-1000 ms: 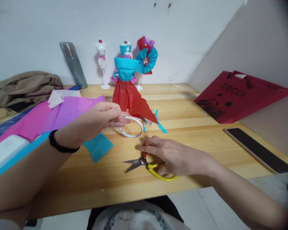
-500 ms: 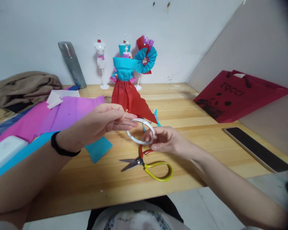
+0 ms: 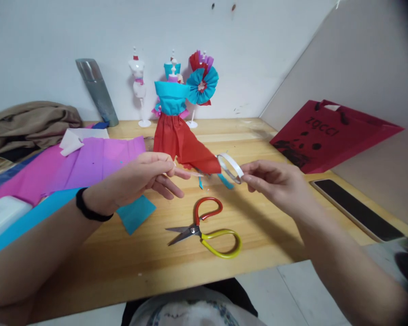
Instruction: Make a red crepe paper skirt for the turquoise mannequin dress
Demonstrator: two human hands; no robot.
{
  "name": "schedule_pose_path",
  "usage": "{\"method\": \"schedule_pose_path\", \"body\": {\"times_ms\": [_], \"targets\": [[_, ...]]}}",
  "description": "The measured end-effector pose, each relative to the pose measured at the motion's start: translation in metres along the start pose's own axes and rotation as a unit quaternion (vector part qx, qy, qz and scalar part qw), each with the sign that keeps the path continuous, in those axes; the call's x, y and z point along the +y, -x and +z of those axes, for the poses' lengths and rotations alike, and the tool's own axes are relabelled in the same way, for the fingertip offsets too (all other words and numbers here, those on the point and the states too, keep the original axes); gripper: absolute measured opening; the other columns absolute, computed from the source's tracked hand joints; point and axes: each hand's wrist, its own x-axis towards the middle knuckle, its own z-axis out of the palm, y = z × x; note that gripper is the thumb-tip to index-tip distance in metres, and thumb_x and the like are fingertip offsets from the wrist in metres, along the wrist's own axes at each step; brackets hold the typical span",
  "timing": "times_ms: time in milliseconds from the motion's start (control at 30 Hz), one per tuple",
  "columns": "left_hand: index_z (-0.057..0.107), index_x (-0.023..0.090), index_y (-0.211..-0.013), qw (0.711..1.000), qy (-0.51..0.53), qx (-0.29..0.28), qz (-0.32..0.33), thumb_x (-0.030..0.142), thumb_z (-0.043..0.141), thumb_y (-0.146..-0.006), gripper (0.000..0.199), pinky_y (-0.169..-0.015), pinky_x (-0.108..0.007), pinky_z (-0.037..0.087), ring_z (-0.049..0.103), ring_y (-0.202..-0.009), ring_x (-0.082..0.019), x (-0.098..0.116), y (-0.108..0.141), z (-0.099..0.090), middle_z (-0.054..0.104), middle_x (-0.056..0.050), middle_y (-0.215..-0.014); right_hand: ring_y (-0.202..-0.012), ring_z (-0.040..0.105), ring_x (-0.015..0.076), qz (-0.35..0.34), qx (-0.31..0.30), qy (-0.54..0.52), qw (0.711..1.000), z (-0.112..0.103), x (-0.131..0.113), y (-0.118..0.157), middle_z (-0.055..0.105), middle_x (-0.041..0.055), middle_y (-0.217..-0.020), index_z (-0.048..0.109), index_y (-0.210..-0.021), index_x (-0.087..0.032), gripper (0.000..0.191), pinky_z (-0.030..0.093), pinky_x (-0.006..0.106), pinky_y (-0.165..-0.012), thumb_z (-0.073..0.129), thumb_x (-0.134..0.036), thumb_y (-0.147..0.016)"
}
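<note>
My right hand (image 3: pixel 272 183) pinches a roll of white tape (image 3: pixel 237 166) by its near right rim and holds it up over the table. A thin pale strip of tape (image 3: pixel 193 173) runs from my left hand (image 3: pixel 159 174) toward the roll. Thumb and index finger of that left hand are pressed on the strip's end, while the other fingers stretch out loosely. Below both hands lie scissors (image 3: pixel 197 230) with one red and one yellow handle, blades apart. Just behind the hands stands a small mannequin in a blue top (image 3: pixel 172 97) and a red skirt (image 3: pixel 180 142).
Purple and pink sheets (image 3: pixel 112 156) and a blue piece (image 3: pixel 136 215) lie left, near a brown cloth (image 3: pixel 30 127). A grey bottle (image 3: pixel 100 95) and a white mannequin (image 3: pixel 139 83) stand at the back. A phone (image 3: pixel 357 208) and red bag (image 3: pixel 333 133) are right.
My right hand has moved right and slightly up with the tape roll, away from my left hand. A strip of tape now stretches between them, and the scissors' red handle is uncovered.
</note>
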Motion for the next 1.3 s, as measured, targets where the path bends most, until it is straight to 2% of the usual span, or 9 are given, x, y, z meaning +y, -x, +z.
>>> {"method": "schedule_pose_path", "body": {"times_ms": [100, 233, 400, 500, 600, 767, 867, 1067, 1300], "targets": [[0.068, 0.014, -0.083, 0.999, -0.031, -0.005, -0.014, 0.034, 0.066, -0.089, 0.021, -0.058, -0.024, 0.058, 0.076, -0.069, -0.018, -0.001, -0.001, 0.001, 0.079, -0.012, -0.093, -0.054, 0.054, 0.0167, -0.036, 0.059, 0.219, 0.973, 0.000, 0.017, -0.018, 0.069, 0.0043, -0.067, 0.074, -0.088, -0.021, 0.017, 0.040, 0.032, -0.056, 0.072, -0.036, -0.080], [0.066, 0.014, -0.085, 0.997, -0.075, 0.001, -0.003, 0.034, 0.065, -0.090, 0.021, -0.057, -0.022, 0.057, 0.075, -0.069, -0.016, 0.000, -0.003, 0.002, 0.079, -0.011, -0.093, -0.061, 0.058, 0.0182, -0.056, -0.003, 0.357, 0.932, 0.007, 0.025, -0.035, 0.072, 0.0084, -0.073, 0.072, -0.073, -0.019, 0.014, 0.040, 0.032, -0.061, 0.064, -0.028, -0.081], [0.059, 0.014, -0.078, 0.994, -0.105, 0.028, 0.022, 0.037, 0.067, -0.089, 0.026, -0.059, -0.023, 0.058, 0.075, -0.068, -0.015, -0.002, -0.005, 0.000, 0.078, -0.011, -0.101, -0.053, 0.053, 0.0151, -0.034, -0.085, 0.157, 0.983, 0.031, -0.013, -0.033, 0.060, 0.0016, -0.058, 0.066, -0.074, -0.021, 0.031, 0.040, 0.028, -0.052, 0.062, -0.049, -0.086], [0.057, 0.015, -0.077, 0.994, -0.094, 0.039, 0.048, 0.038, 0.068, -0.088, 0.028, -0.058, -0.023, 0.058, 0.074, -0.066, -0.015, -0.003, -0.006, 0.000, 0.078, -0.010, -0.098, -0.055, 0.059, 0.0148, -0.014, -0.178, 0.057, 0.982, 0.050, -0.040, -0.035, 0.063, 0.0013, -0.063, 0.066, -0.079, -0.021, 0.040, 0.039, 0.026, -0.048, 0.067, -0.060, -0.082], [0.060, 0.015, -0.078, 0.992, -0.077, 0.061, 0.077, 0.036, 0.067, -0.089, 0.025, -0.058, -0.023, 0.057, 0.073, -0.065, -0.014, -0.004, -0.006, -0.001, 0.078, -0.009, -0.095, -0.051, 0.058, 0.0125, -0.008, -0.192, 0.023, 0.981, 0.066, -0.057, -0.044, 0.062, -0.0007, -0.060, 0.063, -0.073, -0.020, 0.040, 0.039, 0.024, -0.046, 0.080, -0.056, -0.071], [0.065, 0.012, -0.081, 0.988, -0.048, 0.116, 0.093, 0.030, 0.058, -0.095, 0.023, -0.056, -0.021, 0.055, 0.071, -0.062, -0.013, -0.004, -0.008, 0.004, 0.074, -0.008, -0.079, -0.048, 0.055, 0.0101, -0.046, -0.169, -0.014, 0.984, 0.074, -0.070, -0.064, 0.061, -0.0022, -0.057, 0.060, -0.064, -0.021, 0.034, 0.042, 0.024, -0.047, 0.086, -0.042, -0.068], [0.062, 0.012, -0.081, 0.985, 0.002, 0.147, 0.093, 0.027, 0.053, -0.098, 0.024, -0.053, -0.020, 0.054, 0.070, -0.058, -0.011, -0.008, -0.011, 0.010, 0.076, -0.010, -0.088, -0.050, 0.056, 0.0113, -0.076, -0.157, -0.012, 0.985, 0.076, -0.079, -0.073, 0.061, -0.0019, -0.056, 0.062, -0.064, -0.022, 0.026, 0.046, 0.026, -0.050, 0.083, -0.035, -0.071], [0.055, 0.015, -0.082, 0.970, 0.116, 0.189, 0.096, 0.026, 0.056, -0.095, 0.017, -0.046, -0.020, 0.050, 0.068, -0.050, -0.011, -0.026, -0.019, 0.022, 0.075, -0.006, -0.083, -0.052, 0.056, 0.0120, -0.144, -0.144, 0.084, 0.975, 0.083, -0.092, -0.082, 0.060, -0.0012, -0.056, 0.061, -0.059, -0.021, 0.022, 0.044, 0.026, -0.050, 0.077, -0.021, -0.074], [0.063, 0.012, -0.076, 0.954, 0.140, 0.224, 0.143, 0.029, 0.066, -0.087, 0.020, -0.045, -0.018, 0.047, 0.063, -0.049, -0.008, -0.029, -0.021, 0.022, 0.072, -0.006, -0.081, -0.050, 0.057, 0.0115, -0.152, -0.203, 0.093, 0.963, 0.071, -0.090, -0.080, 0.063, -0.0013, -0.055, 0.066, -0.064, -0.021, 0.018, 0.044, 0.025, -0.048, 0.075, -0.027, -0.078]]}}
